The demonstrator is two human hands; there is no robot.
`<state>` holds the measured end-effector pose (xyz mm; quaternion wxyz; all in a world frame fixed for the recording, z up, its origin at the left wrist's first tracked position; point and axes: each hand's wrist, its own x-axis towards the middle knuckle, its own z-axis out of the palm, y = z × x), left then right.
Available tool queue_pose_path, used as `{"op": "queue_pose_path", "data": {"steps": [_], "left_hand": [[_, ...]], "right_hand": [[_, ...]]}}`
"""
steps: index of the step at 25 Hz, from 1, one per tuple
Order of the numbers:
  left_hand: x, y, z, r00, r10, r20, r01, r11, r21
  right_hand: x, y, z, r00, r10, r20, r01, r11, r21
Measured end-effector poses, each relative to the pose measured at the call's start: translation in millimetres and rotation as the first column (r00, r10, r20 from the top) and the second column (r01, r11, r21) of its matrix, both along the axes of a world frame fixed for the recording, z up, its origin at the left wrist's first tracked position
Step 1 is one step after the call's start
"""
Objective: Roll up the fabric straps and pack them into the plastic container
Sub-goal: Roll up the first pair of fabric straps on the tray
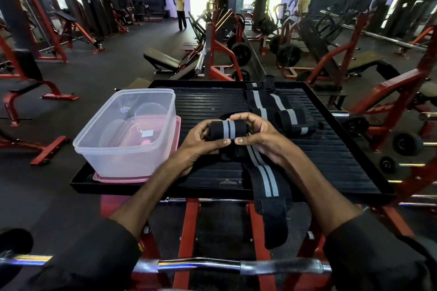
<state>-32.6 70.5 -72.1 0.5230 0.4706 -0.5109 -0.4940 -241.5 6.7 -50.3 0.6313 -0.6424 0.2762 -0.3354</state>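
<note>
Gym floor with red machines fills the upper frame; black ribbed platform (331,160) spans the centre on a red frame; clear plastic container (123,134) sits at centre left on the platform, open, resting on a pink lid (118,178); unrolled black straps with grey stripes (272,106) lie in a heap at upper centre right of the platform; partly rolled strap (228,129) at frame centre, its loose tail (269,186) running down over the platform's near edge; left hand (201,142) and right hand (257,134) both curled around the roll's ends, thumbs pressed on its near side; chrome bar (212,266) crosses the bottom edge.
</note>
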Motion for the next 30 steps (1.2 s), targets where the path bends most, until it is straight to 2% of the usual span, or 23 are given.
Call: {"op": "queue_pose_path", "data": {"steps": [2,4,6,8,11,14,17,20,22,25,28,30], "left_hand": [[2.0,0.0,-0.3,0.999,0.020,0.035,-0.017,0.997,-0.076],[2.0,-0.1,1.0,0.992,0.041,0.121,-0.022,0.987,-0.158],[-0.4,0.2,1.7,0.978,0.061,0.198,-0.013,0.972,-0.236],[-1.6,-1.0,-0.9,0.970,0.076,0.230,-0.005,0.955,-0.295],[0.4,-2.4,-2.5,0.962,0.089,0.257,-0.005,0.950,-0.311],[2.6,-4.1,-0.9,0.971,0.041,0.236,0.011,0.977,-0.214],[8.8,-6.2,-1.3,0.991,-0.124,0.048,0.123,0.992,0.023],[11.7,-7.0,-3.6,0.981,-0.194,0.000,0.192,0.970,0.150],[5.7,-6.0,-2.7,0.992,-0.114,0.050,0.109,0.991,0.079],[1.3,-6.4,-0.2,0.986,0.096,0.138,-0.077,0.987,-0.139],[4.4,-6.3,-1.4,0.969,0.152,0.195,-0.101,0.964,-0.247],[4.6,-2.6,-2.5,0.952,0.184,0.245,-0.108,0.950,-0.293]], "right_hand": [[-1.7,-0.5,8.8,0.996,0.056,0.066,-0.067,0.983,0.171],[0.0,-3.2,11.7,0.998,0.032,0.046,-0.044,0.960,0.276],[3.1,-4.9,8.7,0.995,0.006,-0.100,0.018,0.970,0.243],[3.9,-4.2,4.5,0.981,0.025,-0.193,0.014,0.980,0.199],[4.2,-3.1,4.8,0.988,0.043,-0.149,-0.010,0.977,0.215],[9.0,-2.7,3.0,0.997,-0.035,-0.068,0.047,0.980,0.193],[14.3,-3.0,-1.4,0.994,-0.105,0.005,0.102,0.975,0.198],[15.2,-4.6,-4.1,0.984,-0.162,0.071,0.146,0.972,0.183],[14.9,-6.8,-3.7,0.981,-0.164,0.105,0.143,0.972,0.188],[13.5,-10.1,-1.7,0.988,-0.095,0.121,0.064,0.969,0.238],[13.9,-10.0,-4.6,1.000,0.000,0.027,-0.007,0.973,0.230],[16.8,-7.3,-3.8,1.000,-0.012,0.026,0.006,0.974,0.228]]}}
